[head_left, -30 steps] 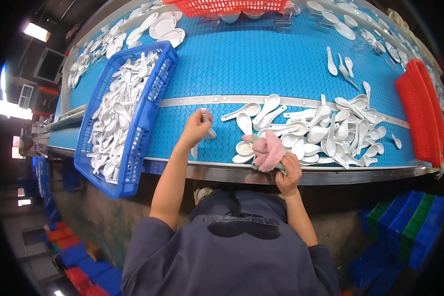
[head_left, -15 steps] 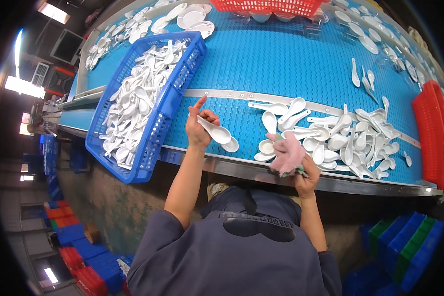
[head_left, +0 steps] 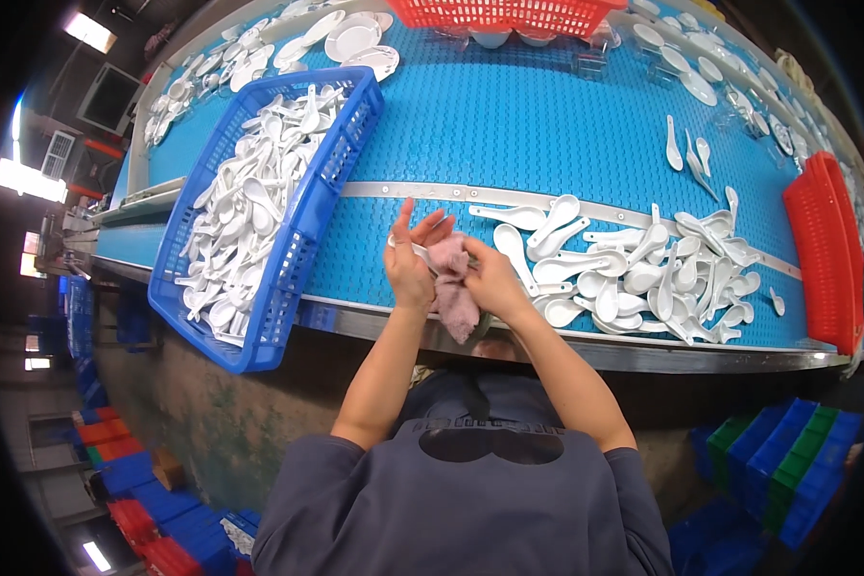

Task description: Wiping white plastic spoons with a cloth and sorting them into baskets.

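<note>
My left hand (head_left: 411, 269) grips a white soup spoon (head_left: 415, 251) by its handle, with some fingers stretched out. A pink cloth (head_left: 458, 305) is wrapped over the spoon's bowl, which is mostly hidden. My right hand (head_left: 497, 286) holds this cloth, its fingers closed against the spoon's end. Both hands meet above the near edge of the blue belt (head_left: 538, 115). To the right of them lies a loose pile of white spoons (head_left: 686, 278). On the left stands a blue basket (head_left: 283, 288) heaped with more white spoons (head_left: 250, 206).
A red basket (head_left: 824, 254) stands at the belt's right end, and another red basket (head_left: 509, 13) at the far side. White plates (head_left: 346, 40) lie at the far left. A metal strip (head_left: 403, 190) crosses the belt. Stacked crates (head_left: 787, 461) stand low at the right.
My right hand has moved left with the cloth, from beside the spoon pile to my left hand. The cloth now covers the held spoon's bowl.
</note>
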Tool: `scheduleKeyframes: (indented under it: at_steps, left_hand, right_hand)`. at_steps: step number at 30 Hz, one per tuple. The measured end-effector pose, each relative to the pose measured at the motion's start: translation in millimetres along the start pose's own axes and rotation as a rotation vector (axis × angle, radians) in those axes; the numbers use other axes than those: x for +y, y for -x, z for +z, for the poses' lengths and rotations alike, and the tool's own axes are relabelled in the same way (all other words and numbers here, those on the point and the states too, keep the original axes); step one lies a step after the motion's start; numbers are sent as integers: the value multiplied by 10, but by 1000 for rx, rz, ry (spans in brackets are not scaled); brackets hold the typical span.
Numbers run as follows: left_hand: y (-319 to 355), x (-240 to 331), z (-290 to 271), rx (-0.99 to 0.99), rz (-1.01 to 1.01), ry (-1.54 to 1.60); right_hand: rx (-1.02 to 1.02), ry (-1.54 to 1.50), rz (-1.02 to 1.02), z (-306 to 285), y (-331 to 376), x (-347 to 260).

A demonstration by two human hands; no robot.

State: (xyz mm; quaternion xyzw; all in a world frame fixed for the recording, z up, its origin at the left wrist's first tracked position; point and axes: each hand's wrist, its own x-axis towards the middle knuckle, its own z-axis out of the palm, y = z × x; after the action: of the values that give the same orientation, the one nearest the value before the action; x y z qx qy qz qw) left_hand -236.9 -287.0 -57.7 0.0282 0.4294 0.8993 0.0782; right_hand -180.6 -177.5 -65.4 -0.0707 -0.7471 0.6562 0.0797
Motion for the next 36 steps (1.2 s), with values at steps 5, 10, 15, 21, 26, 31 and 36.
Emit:
scheduleKeyframes:
  at_steps: [5,10,15,21,26,31,36]
  left_hand:
    - [-223,342,-31,73,75,-40]
    - [-287,358,-2,36,-44,83]
    - [-228,305,102,-70,9,139]
    - [-247,529,138,-39,164,60]
    - [-795,1500,-337,562,539,-316]
    - [-1164,2642,-1163,769,897,-1203]
    - [-1113,2910,-1724,583,565,-1386]
  right_hand:
    - [11,-418,240,-665,67,267]
    - [-169,-496,275,-605,142,160]
    - [-178,-207,105,48,10,93]
    - [-71,-288,200,164,5,-41]
    - [-75,-315,216,-218,152,50]
    - [92,-544,235,-848,404,-98]
    - [314,-423,173,-1331,765,104]
